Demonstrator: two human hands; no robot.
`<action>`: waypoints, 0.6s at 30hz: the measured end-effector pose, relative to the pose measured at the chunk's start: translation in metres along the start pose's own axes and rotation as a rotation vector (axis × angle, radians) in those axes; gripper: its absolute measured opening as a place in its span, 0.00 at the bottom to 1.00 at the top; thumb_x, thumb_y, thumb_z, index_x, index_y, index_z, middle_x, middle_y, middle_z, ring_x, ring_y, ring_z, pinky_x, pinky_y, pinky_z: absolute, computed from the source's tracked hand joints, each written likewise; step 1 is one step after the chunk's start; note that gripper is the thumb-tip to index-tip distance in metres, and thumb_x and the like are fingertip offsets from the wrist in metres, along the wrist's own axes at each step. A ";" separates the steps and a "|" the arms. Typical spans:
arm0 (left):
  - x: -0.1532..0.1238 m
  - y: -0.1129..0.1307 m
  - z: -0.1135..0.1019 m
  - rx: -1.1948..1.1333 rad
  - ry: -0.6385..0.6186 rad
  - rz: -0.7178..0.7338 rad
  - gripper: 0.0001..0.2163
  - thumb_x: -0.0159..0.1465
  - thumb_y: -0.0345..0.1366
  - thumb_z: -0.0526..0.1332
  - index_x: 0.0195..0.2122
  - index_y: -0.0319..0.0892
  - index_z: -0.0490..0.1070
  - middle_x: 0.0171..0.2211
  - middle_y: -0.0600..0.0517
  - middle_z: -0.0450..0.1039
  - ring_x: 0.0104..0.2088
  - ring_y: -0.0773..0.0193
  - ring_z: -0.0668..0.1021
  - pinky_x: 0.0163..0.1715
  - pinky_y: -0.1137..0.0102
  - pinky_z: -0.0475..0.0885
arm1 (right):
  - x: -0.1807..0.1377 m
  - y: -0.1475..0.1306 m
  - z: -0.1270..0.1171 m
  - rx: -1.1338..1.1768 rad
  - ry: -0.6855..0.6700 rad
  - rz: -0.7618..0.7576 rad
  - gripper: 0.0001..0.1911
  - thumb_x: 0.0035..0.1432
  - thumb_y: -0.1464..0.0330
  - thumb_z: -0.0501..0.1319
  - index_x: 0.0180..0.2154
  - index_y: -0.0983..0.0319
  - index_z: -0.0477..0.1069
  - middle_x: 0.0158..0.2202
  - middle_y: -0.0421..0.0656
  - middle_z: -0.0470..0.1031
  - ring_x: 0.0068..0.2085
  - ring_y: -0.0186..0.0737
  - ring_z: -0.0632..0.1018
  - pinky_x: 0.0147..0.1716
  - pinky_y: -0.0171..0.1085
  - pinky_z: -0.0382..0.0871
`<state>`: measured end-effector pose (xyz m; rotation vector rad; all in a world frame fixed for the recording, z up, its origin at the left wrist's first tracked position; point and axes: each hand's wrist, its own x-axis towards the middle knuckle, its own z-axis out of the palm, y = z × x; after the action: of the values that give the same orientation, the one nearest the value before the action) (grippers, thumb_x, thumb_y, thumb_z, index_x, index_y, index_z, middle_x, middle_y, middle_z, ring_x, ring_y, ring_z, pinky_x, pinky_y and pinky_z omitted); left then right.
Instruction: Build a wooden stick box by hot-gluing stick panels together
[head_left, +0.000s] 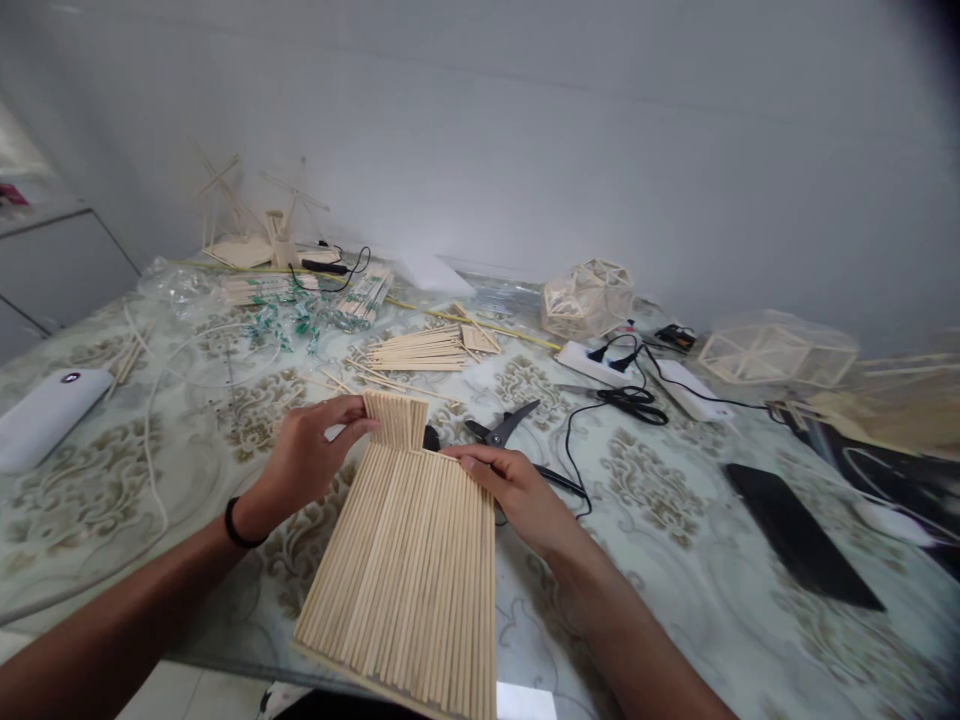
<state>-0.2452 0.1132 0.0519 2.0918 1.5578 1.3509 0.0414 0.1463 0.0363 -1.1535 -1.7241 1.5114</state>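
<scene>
A large flat panel of thin wooden sticks [409, 570], laid side by side, reaches from the middle of the table toward me over its front edge. At its far left end a small upright panel of sticks [397, 420] stands against it. My left hand [307, 450] pinches the left edge of this small panel between thumb and fingers. My right hand [517, 490] grips the far right corner of the large panel, thumb on top. Just beyond my right hand lie black-handled pliers or cutters [506, 430], partly hidden by it.
Loose sticks [416, 350] lie behind the panels, with wrapped stick bundles [364, 298] farther left. Scissors [634, 402], a power strip [596, 363] and a black phone [802, 535] are on the right. Stick frameworks [589, 298] stand along the wall. A white device [49, 415] sits far left.
</scene>
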 end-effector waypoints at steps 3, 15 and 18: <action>-0.002 -0.001 0.001 0.008 0.017 0.000 0.03 0.71 0.37 0.69 0.41 0.47 0.84 0.35 0.53 0.89 0.34 0.59 0.89 0.38 0.70 0.84 | -0.001 -0.001 0.000 0.007 -0.004 0.004 0.23 0.63 0.49 0.66 0.48 0.57 0.87 0.49 0.46 0.88 0.50 0.53 0.83 0.56 0.48 0.72; -0.008 0.001 0.009 0.025 0.135 0.073 0.17 0.71 0.35 0.68 0.61 0.52 0.78 0.45 0.53 0.87 0.35 0.66 0.87 0.45 0.70 0.84 | -0.001 -0.002 0.001 0.051 -0.022 0.033 0.24 0.63 0.48 0.67 0.48 0.58 0.87 0.47 0.46 0.88 0.47 0.51 0.82 0.52 0.47 0.73; -0.007 0.000 0.007 0.033 0.126 0.087 0.16 0.71 0.33 0.68 0.59 0.51 0.79 0.48 0.52 0.86 0.34 0.67 0.87 0.43 0.71 0.84 | -0.001 -0.002 0.001 0.054 -0.021 0.037 0.23 0.63 0.49 0.66 0.47 0.58 0.88 0.46 0.46 0.88 0.47 0.51 0.82 0.50 0.46 0.73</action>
<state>-0.2400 0.1097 0.0437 2.1559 1.5621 1.5238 0.0404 0.1445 0.0376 -1.1520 -1.6737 1.5877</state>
